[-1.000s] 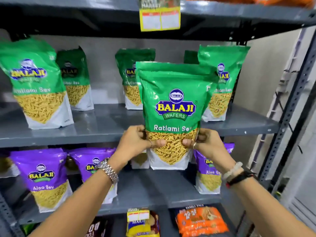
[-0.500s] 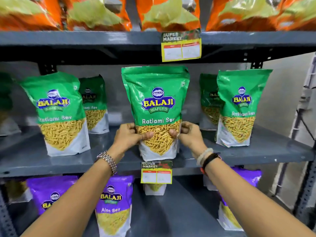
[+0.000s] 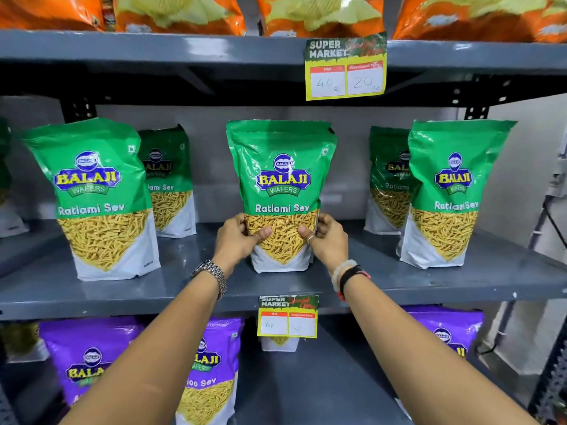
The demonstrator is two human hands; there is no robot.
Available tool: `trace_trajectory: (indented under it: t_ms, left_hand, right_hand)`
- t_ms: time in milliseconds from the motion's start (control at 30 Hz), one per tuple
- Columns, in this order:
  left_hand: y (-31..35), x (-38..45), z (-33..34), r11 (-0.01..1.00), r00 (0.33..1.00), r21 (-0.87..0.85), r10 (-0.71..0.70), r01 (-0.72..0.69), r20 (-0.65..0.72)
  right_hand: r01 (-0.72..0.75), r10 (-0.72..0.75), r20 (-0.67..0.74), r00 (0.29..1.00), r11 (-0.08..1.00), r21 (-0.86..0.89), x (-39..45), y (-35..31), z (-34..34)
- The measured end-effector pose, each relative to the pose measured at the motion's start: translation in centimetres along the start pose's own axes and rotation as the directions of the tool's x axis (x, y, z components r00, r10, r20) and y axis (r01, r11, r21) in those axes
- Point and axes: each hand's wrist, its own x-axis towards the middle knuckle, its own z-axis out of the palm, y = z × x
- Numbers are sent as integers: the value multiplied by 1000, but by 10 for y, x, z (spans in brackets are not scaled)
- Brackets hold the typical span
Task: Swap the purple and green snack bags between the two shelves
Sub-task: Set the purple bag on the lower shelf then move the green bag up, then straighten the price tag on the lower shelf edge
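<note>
A green Ratlami Sev bag (image 3: 280, 167) stands upright in the middle of the grey middle shelf (image 3: 383, 280). My left hand (image 3: 236, 240) grips its lower left side and my right hand (image 3: 326, 240) grips its lower right side. Other green bags stand on the same shelf: one front left (image 3: 95, 194), one behind it (image 3: 168, 179), two on the right (image 3: 457, 191). On the lower shelf (image 3: 306, 381) stand purple Aloo Sev bags, two at the left (image 3: 89, 357) (image 3: 211, 363) and one at the right (image 3: 445, 329), partly hidden by my arms.
Orange snack bags (image 3: 184, 10) fill the top shelf. Yellow price tags hang from the top shelf edge (image 3: 345, 72) and the middle shelf edge (image 3: 287, 317). A small bag base (image 3: 279, 343) shows behind the lower tag. The rack's upright post (image 3: 552, 378) is at right.
The green bag went from in front of the shelves, up and back onto the middle shelf, where its base now rests. Both hands stayed on it. The view tilted upward.
</note>
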Motion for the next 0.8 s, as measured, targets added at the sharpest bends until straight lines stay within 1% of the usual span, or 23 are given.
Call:
trace_trajectory:
  t_ms: [167,267,333,400,433,500,567,600,667,767,800]
  left_hand:
    - [-2,4,0,1000,1000,12,-1,1,-11]
    - [-2,2,0,1000,1000,-4,2,-2,-15]
    - [-2,-5,-1,1000,1000,-21,12,-12,-24]
    - [-6,-20,-2,996,996,-76,34,-40,-82]
    - [-9,-31,-3,991,989,-117,56,-72,-134]
    - [-22,-60,-5,974,958,-147,132,-174,-255]
    - [-41,-96,-4,953,917,-132,215,-272,-335]
    - [-50,-114,-3,948,907,-126,235,-294,-350]
    - [-73,-145,2,955,913,-121,215,-271,-348]
    - [-116,-175,9,975,935,-158,93,-155,-343]
    - [-131,-182,11,980,940,-165,46,-107,-339]
  right_hand:
    - [9,-9,-3,1000,1000,-16,2,2,5]
    - [5,-4,22,1000,1000,-17,2,1,3]
    - [-27,26,22,999,999,25,-1,0,1]
    - [-35,40,-47,998,994,108,-13,0,-2]
    - [3,10,-99,995,991,135,-23,0,-5]
    - [125,-100,-171,980,982,139,-50,4,-10]
    - [213,-185,-189,964,967,138,-83,13,-15]
    - [241,-215,-189,958,962,131,-98,19,-17]
    - [261,-241,-168,956,959,107,-128,36,-19]
    - [238,-233,-90,968,970,51,-164,70,-17]
    - [208,-206,-50,977,978,24,-175,84,-15]
